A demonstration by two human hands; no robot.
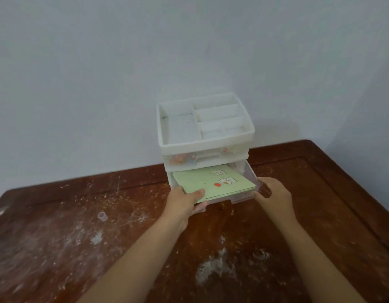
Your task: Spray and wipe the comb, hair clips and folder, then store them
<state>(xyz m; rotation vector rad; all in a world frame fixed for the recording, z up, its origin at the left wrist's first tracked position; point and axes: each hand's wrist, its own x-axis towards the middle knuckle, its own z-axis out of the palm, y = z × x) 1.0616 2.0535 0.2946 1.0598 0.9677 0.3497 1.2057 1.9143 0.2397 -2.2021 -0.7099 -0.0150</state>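
A pale green folder (pixel 219 182) with cartoon stickers lies in the pulled-out clear bottom drawer (pixel 246 171) of a white desktop organizer (pixel 202 145). My left hand (pixel 184 202) grips the folder's near left corner, thumb on top and fingers curled under the drawer front. My right hand (pixel 274 195) grips the drawer's front right corner. Small colourful items, perhaps hair clips (pixel 178 160), show dimly through the shut upper drawer. No comb is in view.
The organizer stands at the back of a dark brown wooden table (pixel 320 215) against a pale wall. White smears and crumbs mark the tabletop. A small clear plastic cap (pixel 102 216) sits on the table to the left.
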